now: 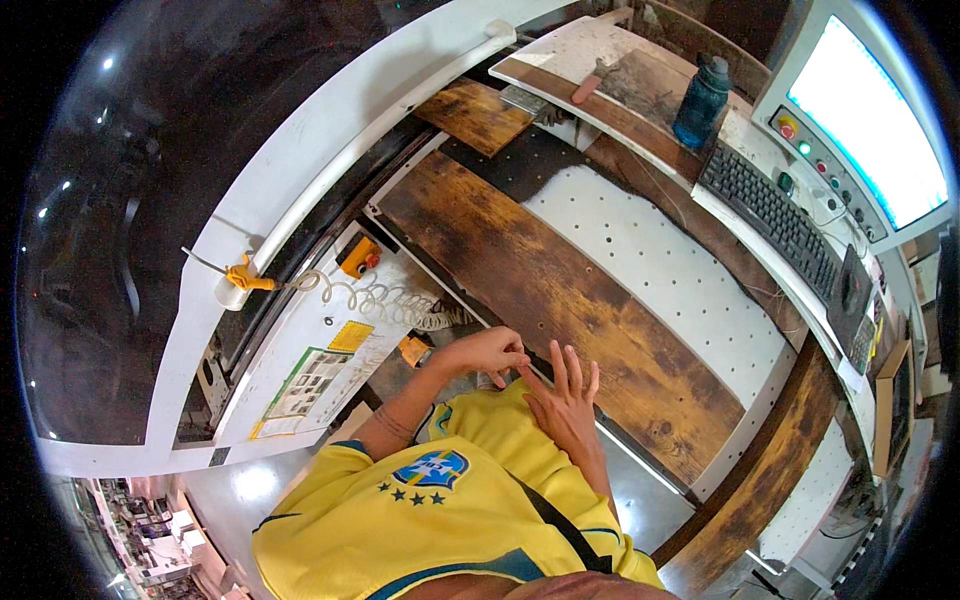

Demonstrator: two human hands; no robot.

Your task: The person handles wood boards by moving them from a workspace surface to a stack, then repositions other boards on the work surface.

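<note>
Both of my hands meet in front of my yellow shirt (400,500), close to the near edge of a dark-stained wooden board (560,290). My left hand (490,352) is closed, its fingertips pinched together at the tip of a right-hand finger. Whatever it may pinch is too small to make out. My right hand (566,400) has its other fingers stretched and spread, with nothing held in them. The board lies flat on a white perforated bed (660,250), below and beyond my hands.
A coiled air hose (400,303) with a yellow nozzle (250,277) hangs at the left from a white rail. At the right are a keyboard (770,220), a monitor (870,120) with buttons and a blue bottle (702,105). A smaller wooden piece (475,115) lies at the far end.
</note>
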